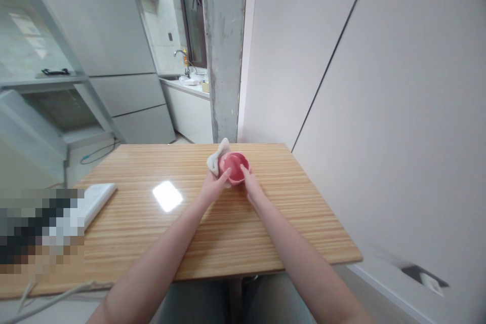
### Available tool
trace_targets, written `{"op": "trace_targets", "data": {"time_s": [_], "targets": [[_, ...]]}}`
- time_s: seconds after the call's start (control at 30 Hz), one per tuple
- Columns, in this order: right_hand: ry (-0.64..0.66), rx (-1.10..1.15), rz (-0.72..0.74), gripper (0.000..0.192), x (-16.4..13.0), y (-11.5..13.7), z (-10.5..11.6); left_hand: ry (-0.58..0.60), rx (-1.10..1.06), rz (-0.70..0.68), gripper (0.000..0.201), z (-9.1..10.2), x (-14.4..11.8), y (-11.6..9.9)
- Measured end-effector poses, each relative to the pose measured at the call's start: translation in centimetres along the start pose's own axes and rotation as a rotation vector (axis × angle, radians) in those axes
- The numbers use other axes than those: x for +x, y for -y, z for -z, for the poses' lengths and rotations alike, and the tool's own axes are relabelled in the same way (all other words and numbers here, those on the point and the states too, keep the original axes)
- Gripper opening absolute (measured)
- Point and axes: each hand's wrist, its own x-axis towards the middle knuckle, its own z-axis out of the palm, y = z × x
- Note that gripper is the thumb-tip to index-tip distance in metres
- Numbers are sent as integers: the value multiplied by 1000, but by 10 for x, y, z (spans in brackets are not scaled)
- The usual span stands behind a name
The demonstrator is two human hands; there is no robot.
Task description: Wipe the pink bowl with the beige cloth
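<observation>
A pink bowl [236, 161] is tilted so that its inside faces me, just above or on the far middle of the wooden table. My left hand [214, 185] is at the bowl's left side, thumb over the rim, with a white cloth [219, 157] between its hidden fingers and the bowl's outer wall. On the right side my right hand [250, 182] grips the bowl, its thumb inside the rim and its other fingers out of sight behind. Whether the bowl's base touches the table cannot be made out.
The wood-grain table [144, 243] reaches close to the white wall panel [360, 111] on the right. A white flat object [99, 197] lies at the left, partly pixelated, with a cable [72, 291] near the front edge. Beyond stand a grey pillar [226, 50] and a sink faucet [186, 63].
</observation>
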Motion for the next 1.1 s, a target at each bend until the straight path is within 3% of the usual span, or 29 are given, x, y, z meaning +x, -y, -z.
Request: {"op": "trace_targets", "data": {"time_s": [0.1,0.23,0.37,0.53,0.7,0.83,0.97,1.1], "targets": [[15,-62,-66,30,-1,12,-1,-31,7,-17,53,9,6,-2],[110,-73,-95,25,-2,18,-1,75,53,-41,48,13,10,1],[-49,-87,17,27,-2,11,3,83,-20,21,47,2,6,11],[-215,-30,84,40,-3,3,7,105,-15,49,73,-12,-3,20],[-72,-7,19,41,0,9,3,63,-110,53,72,-4,0,10],[54,-32,-70,36,0,19,5,69,-13,121,68,12,7,3],[212,-77,-218,40,-10,26,5,81,-21,90,57,18,13,2],[209,-65,-251,45,-17,26,1,53,-125,16,50,12,15,5]]}}
